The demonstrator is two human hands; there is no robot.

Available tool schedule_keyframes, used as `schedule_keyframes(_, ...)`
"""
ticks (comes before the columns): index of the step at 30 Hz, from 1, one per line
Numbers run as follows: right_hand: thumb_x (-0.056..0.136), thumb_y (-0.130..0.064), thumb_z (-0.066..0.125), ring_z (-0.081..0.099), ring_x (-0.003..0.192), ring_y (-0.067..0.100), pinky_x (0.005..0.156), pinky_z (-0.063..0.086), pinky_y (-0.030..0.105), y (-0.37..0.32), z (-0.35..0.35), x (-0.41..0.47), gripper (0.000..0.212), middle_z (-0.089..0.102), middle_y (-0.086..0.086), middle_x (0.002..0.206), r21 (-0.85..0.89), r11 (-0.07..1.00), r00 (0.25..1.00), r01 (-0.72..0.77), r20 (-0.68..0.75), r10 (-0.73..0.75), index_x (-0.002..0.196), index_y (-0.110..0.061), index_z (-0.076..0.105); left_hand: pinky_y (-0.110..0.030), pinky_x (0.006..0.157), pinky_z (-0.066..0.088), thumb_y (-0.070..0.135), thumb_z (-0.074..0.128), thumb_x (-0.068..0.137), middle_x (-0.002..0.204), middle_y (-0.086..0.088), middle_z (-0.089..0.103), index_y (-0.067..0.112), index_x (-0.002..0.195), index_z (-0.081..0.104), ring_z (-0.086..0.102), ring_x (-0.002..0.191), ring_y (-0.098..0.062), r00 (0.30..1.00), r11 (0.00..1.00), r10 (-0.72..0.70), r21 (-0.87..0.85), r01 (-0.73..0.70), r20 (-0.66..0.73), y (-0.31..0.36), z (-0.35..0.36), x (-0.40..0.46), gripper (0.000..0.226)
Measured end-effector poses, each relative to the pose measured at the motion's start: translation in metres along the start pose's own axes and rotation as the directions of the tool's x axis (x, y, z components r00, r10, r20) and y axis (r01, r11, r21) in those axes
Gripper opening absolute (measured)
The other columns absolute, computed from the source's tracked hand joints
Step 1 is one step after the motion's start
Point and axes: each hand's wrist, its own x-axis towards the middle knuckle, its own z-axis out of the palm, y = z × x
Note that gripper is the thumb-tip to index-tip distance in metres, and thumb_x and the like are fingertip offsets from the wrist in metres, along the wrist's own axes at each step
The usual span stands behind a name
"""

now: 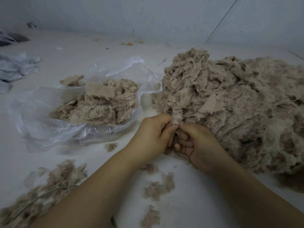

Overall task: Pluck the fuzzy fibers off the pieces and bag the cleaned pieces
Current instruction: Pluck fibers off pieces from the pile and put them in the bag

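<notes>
Bag (49,112) with cleaned pieces lies at the floor's left. Left hand (153,135) and right hand (195,142) pinch one piece (175,120) at the pile (238,104) edge, fingers curled. It looks light, soft; grip the backing.

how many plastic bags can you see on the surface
1. A clear plastic bag lies left of the hands, its open mouth toward the big fuzzy pile, with fuzzy pieces in it. The blurred pale heap at far left may be another.
</notes>
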Motion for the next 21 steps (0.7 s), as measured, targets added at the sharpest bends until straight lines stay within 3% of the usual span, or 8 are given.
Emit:
schedule_keyframes(3, 0.086, -0.031, 0.061, 0.054, 0.04, 0.005, 0.045, 0.048, 0.018, -0.001, -0.002, 0.0, 0.028, 0.06, 0.001, 0.051, 0.041, 0.999, 1.0, 0.012, 0.018, -0.013, 0.071, -0.011, 0.074, -0.021, 0.04, 0.044, 0.011, 0.057, 0.097, 0.053, 0.003, 0.063, 0.008, 0.077, 0.059, 0.054, 0.038, -0.01, 0.978, 0.985, -0.097, -0.122, 0.121, 0.187, 0.004, 0.0, -0.004, 0.02)
schedule_keyframes(6, 0.085, -0.025, 0.064, 0.058, 0.044, 0.014, 0.042, 0.045, 0.018, -0.001, 0.0, 0.0, 0.027, 0.065, 0.013, 0.06, 0.04, 0.999, 1.0, 0.016, -0.025, -0.015, 0.07, -0.004, 0.074, -0.021, 0.04, 0.042, 0.009, 0.056, 0.097, 0.051, -0.001, 0.061, 0.01, 0.077, 0.064, 0.05, 0.037, -0.009, 0.953, 0.968, -0.118, -0.18, 0.172, 0.278, 0.007, -0.003, -0.004, 0.022)
schedule_keyframes(10, 0.089, -0.019, 0.061, 0.044, 0.032, 0.003, 0.04, 0.041, 0.016, -0.004, 0.001, 0.002, 0.049, 0.047, -0.005, 0.039, 0.138, 0.99, 0.995, 0.015, -0.102, -0.001, 0.04, -0.014, 0.063, -0.02, 0.037, 0.037, 0.005, 0.057, 0.096, 0.048, -0.005, 0.057, 0.014, 0.073, 0.066, 0.043, 0.034, -0.013, 0.96, 0.922, -0.104, -0.338, 0.191, 0.262, 0.011, -0.014, -0.005, 0.027)
schedule_keyframes(17, 0.095, -0.012, 0.056, 0.037, 0.033, 0.007, 0.058, 0.038, 0.031, 0.002, -0.001, 0.004, 0.056, 0.033, -0.005, 0.039, 0.161, 0.987, 0.99, 0.01, -0.143, 0.013, 0.04, -0.019, 0.055, -0.016, 0.039, 0.031, 0.004, 0.062, 0.086, 0.045, -0.005, 0.048, 0.009, 0.073, 0.066, 0.036, 0.036, -0.011, 0.929, 0.829, -0.024, -0.512, 0.226, 0.37, 0.008, -0.026, -0.009, 0.014)
schedule_keyframes(21, 0.096, -0.014, 0.057, 0.044, 0.035, 0.005, 0.046, 0.046, 0.023, 0.0, 0.0, 0.001, 0.04, 0.04, -0.004, 0.042, 0.15, 0.989, 0.994, 0.011, -0.11, 0.005, 0.057, -0.011, 0.066, -0.022, 0.044, 0.022, 0.007, 0.058, 0.076, 0.045, -0.005, 0.044, 0.011, 0.065, 0.067, 0.033, 0.039, -0.014, 0.953, 0.779, -0.121, -0.569, 0.265, 0.279, 0.007, -0.023, -0.004, 0.016)
